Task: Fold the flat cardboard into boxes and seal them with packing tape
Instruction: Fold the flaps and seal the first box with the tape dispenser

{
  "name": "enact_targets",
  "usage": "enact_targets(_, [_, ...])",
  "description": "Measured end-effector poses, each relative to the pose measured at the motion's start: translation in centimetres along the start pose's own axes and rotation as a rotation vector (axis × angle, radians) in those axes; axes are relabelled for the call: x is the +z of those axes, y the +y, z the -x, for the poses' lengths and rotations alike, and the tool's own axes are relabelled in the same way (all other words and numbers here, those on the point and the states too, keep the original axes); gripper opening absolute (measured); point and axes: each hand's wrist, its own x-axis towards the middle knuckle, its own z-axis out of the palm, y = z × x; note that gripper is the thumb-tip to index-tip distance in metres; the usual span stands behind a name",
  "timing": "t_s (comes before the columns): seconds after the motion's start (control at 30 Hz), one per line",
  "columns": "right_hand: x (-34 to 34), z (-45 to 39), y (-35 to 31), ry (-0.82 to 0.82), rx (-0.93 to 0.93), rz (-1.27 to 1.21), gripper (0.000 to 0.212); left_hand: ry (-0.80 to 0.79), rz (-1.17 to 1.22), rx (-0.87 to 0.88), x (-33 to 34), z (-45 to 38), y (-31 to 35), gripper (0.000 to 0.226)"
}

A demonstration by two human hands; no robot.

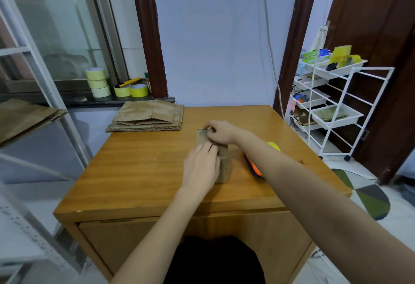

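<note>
Two hands on small box (221,160) | my left hand (200,166) steadies near side, fingers curled | my right hand (221,131) pinches far flap for folding | tape dispenser (254,164) right, ready.

A home room used for packing: wooden cabinet (157,171) mid-frame, tape rolls (98,81) on the windowsill upper left, storage cart (332,104) at right

box (224,164) top hidden under both hands, tape dispenser (254,164) half behind right forearm

Wooden table (139,171) — small box (224,167), flat cardboard stack (148,116), tape dispenser (254,167).
</note>
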Motion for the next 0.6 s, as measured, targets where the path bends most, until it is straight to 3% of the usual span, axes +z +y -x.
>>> enact_targets(0.13, [-0.3, 0.5, 0.4, 0.008, 0.005, -0.035, 0.037, 0.040, 0.037, 0.015, -0.7, 0.3, -1.0, 0.023])
enact_targets(0.33, [-1.9, 1.5, 0.2, -0.102, 0.073, -0.047, 0.059, 0.059, -0.036, -0.015, -1.5, 0.2, -2.4, 0.035])
enact_targets(0.47, [-2.4, 2.2, 0.2, -0.177, 0.138, -0.043, 0.052, 0.031, -0.092, -0.031, -1.9, 0.4, -3.4, 0.028])
enact_targets(0.6, [-2.7, 3.3, 0.3, -0.145, 0.161, 0.027, 0.050, -0.031, -0.076, -0.049, -2.2, 0.7, -4.6, 0.036])
